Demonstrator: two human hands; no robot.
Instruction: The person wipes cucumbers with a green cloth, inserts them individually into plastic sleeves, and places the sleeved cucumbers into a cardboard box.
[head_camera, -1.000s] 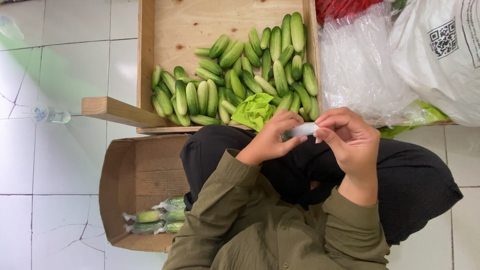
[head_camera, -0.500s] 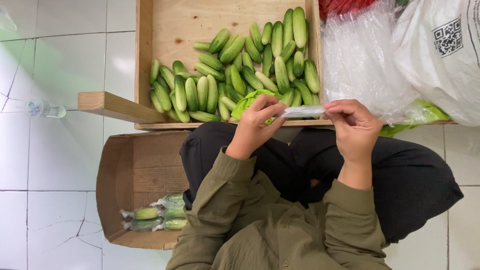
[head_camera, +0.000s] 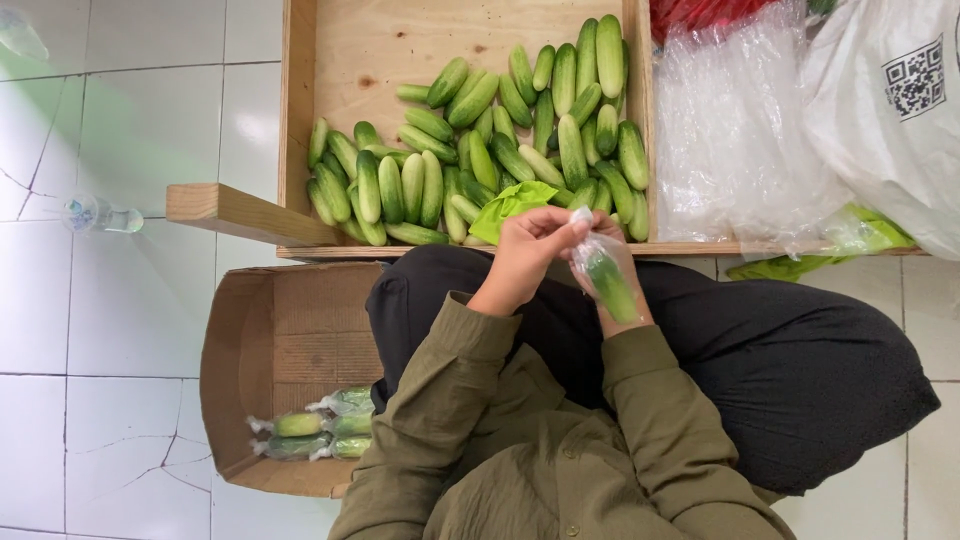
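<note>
Head view: both hands meet above the lap.
Left grip (head_camera: 530, 250): pinches the bag's top.
Right grip (head_camera: 610, 262): closed around the bagged cucumber (head_camera: 607, 280).
Beyond grips: wooden crate (head_camera: 300, 120) of cucumbers (head_camera: 480, 150).
Left of grips: cardboard box (head_camera: 260, 350).

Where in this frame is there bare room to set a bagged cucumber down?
Free: the wooden crate's bare upper-left floor, and the cardboard box above its wrapped packs. Crowded: the loose cucumbers filling the crate's right and lower part, and the plastic bags beside it.

Bagged cucumber (head_camera: 607, 280) hides most of right hand (head_camera: 622, 285).
</note>
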